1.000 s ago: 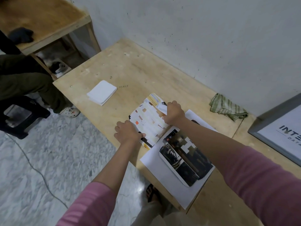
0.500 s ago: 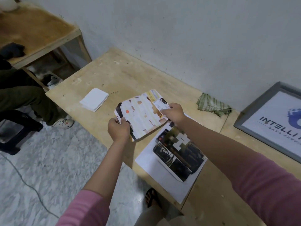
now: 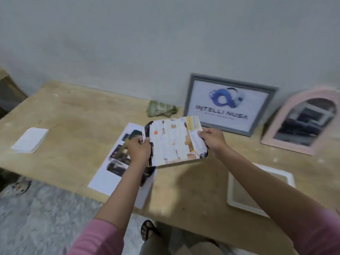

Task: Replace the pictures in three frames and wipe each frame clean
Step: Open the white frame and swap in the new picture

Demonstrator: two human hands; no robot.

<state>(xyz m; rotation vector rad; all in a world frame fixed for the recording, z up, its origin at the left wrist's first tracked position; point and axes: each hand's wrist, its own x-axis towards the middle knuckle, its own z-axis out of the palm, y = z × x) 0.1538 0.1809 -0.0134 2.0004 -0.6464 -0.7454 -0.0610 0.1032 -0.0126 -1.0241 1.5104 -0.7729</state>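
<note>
My left hand [image 3: 138, 149] and my right hand [image 3: 212, 139] grip the two sides of a printed picture [image 3: 173, 142], holding it a little above the wooden table [image 3: 73, 126]. A white sheet with dark photos [image 3: 117, 162] lies on the table under my left hand. A grey frame with a blue logo [image 3: 228, 105] leans on the wall behind the picture. To its right leans a pink arched frame [image 3: 303, 122]. A white frame [image 3: 261, 192] lies flat under my right forearm. A green cloth [image 3: 161, 111] lies crumpled by the wall.
A folded white tissue [image 3: 30, 139] lies at the table's left. The table's front edge runs just past my feet [image 3: 148, 230]. Another person's shoe [image 3: 15, 187] rests on the marble floor at the lower left. The wall bounds the far side.
The picture has been lifted off the table and carried right. My view has swung right, bringing the grey, pink and white frames into sight.
</note>
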